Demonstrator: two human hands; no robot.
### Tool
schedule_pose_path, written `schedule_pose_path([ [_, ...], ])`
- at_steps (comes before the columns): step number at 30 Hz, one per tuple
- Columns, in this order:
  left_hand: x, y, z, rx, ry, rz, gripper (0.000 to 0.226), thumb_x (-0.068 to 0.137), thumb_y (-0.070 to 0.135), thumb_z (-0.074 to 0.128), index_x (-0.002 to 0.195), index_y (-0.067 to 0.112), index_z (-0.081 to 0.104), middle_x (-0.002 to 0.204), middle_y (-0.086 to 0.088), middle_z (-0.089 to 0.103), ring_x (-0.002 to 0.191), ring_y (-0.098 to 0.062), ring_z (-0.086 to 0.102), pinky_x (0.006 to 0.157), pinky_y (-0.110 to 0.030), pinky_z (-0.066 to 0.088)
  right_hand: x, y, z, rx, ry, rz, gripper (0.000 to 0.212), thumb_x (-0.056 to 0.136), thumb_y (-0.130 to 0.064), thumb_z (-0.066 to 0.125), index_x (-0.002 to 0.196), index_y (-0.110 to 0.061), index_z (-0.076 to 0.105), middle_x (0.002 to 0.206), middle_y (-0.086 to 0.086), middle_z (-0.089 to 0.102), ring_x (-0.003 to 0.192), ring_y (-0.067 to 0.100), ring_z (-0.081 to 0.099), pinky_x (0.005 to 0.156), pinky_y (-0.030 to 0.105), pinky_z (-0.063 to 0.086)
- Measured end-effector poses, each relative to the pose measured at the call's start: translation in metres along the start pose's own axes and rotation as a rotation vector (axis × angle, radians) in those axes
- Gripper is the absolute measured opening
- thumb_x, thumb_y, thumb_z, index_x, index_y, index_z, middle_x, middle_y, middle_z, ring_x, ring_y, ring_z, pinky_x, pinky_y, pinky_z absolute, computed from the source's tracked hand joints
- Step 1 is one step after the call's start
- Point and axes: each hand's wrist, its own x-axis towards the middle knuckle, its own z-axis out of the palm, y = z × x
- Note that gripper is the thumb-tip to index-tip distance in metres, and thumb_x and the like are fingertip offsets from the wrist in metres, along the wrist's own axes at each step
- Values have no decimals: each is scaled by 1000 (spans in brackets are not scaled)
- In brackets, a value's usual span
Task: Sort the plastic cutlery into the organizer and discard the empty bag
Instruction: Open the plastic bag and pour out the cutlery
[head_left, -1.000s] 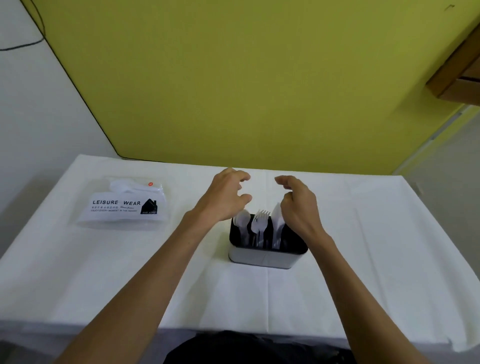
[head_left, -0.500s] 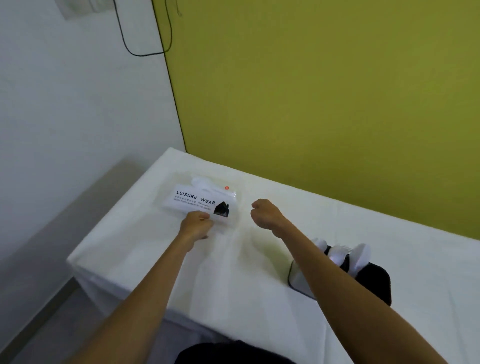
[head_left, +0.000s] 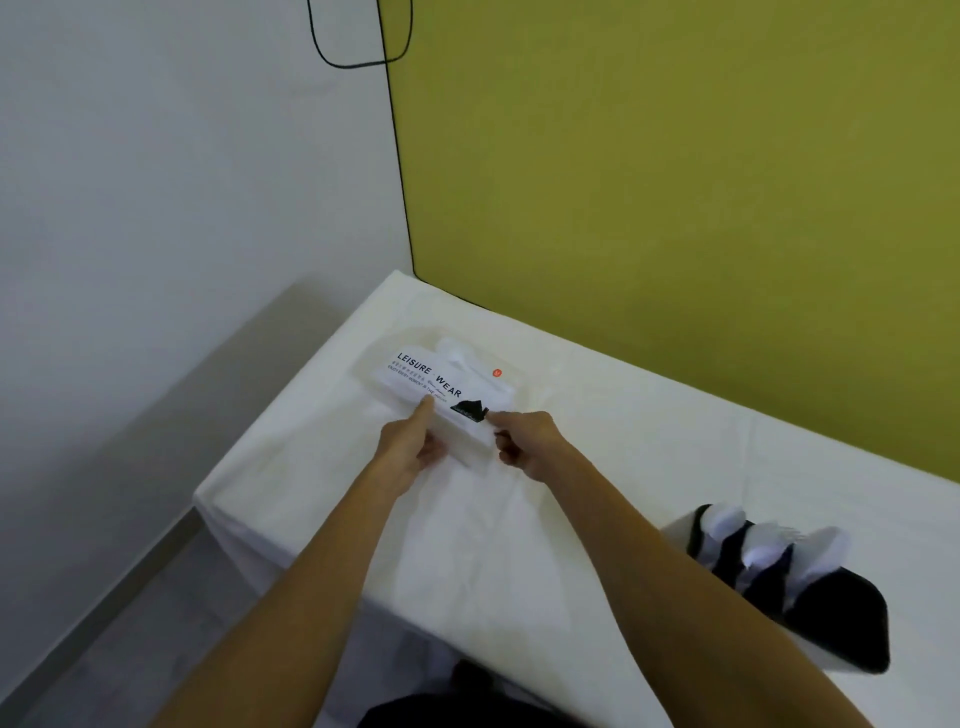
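Note:
A clear plastic bag (head_left: 441, 382) with a white "LEISURE WEAR" label lies near the far left corner of the table; white cutlery shows faintly inside it. My left hand (head_left: 408, 447) pinches the bag's near edge, thumb on top. My right hand (head_left: 527, 441) pinches the same edge beside the black logo. The black-lined organizer (head_left: 831, 618) stands at the right, with white plastic spoons and forks (head_left: 763, 545) upright in its compartments.
The table (head_left: 493, 561) wears a white cloth; its left edge drops to a grey floor (head_left: 130, 623). A yellow-green wall (head_left: 675, 182) runs along the back and a white wall with a black cable (head_left: 358, 62) stands to the left.
My head has turned left. Both hands left the organizer, crossed to the bag and now pinch its near edge.

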Motion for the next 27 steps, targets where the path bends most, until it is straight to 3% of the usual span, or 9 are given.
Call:
schedule_pose_path([
  [5,0,17,15,-185,-150,1,56,87,51,71,121,8,64,114,-13,74,107,-28,70,92,-43,57,-32,-4,-3,-180,-30,-208,6,86,-7,68,87,-8,63,69,3,55,53,13,48,51,24,41],
  [9,-18,26,41,-272,-307,1,61,90,48,67,136,9,59,127,-10,69,118,-26,66,96,-42,55,-77,-4,-25,-318,-14,-432,32,84,-17,69,112,-33,65,69,-6,63,63,11,60,70,35,53],
  [12,-43,34,75,-243,-507,3,55,98,46,56,137,8,57,133,-15,65,125,-30,60,108,-44,46,-119,-8,-67,-317,-20,-500,48,86,-15,69,120,-48,62,103,-12,64,82,9,64,76,30,53],
  [13,-52,38,82,-243,-563,11,53,99,44,54,138,8,56,134,-15,64,126,-30,60,108,-44,45,-133,-11,-79,-327,-11,-515,50,88,-12,68,123,-47,61,112,-18,60,90,7,65,78,27,53],
  [15,-75,45,111,-222,-713,-23,49,102,40,52,139,8,55,133,-13,65,122,-27,62,100,-40,52,-162,-13,-111,-255,81,-562,45,93,-8,61,119,-44,66,112,-24,61,99,6,64,83,27,53],
  [17,-96,47,138,-187,-832,-34,47,104,37,50,141,9,54,132,-11,65,117,-24,65,92,-36,56,-179,-13,-132,-97,201,-571,35,97,-9,55,109,-36,73,106,-8,71,98,14,65,87,36,56],
  [20,-135,35,193,-44,-1026,-44,49,105,36,47,146,9,49,144,-11,57,132,-26,55,109,-40,45,-202,-3,-173,74,436,-487,20,102,-27,49,108,-22,67,107,3,73,97,18,71,86,43,59],
  [22,-159,22,226,43,-1117,-72,50,104,35,48,146,8,49,146,-12,54,137,-28,49,114,-43,39,-218,9,-199,113,514,-408,28,101,-40,47,111,-18,61,106,1,72,92,15,73,84,42,61],
  [27,-212,-4,286,201,-1272,-149,46,107,34,38,136,4,58,128,-13,66,114,-26,66,94,-37,55,-257,38,-262,244,334,-324,44,98,-52,46,111,-17,69,87,9,70,78,17,61,74,35,51],
])
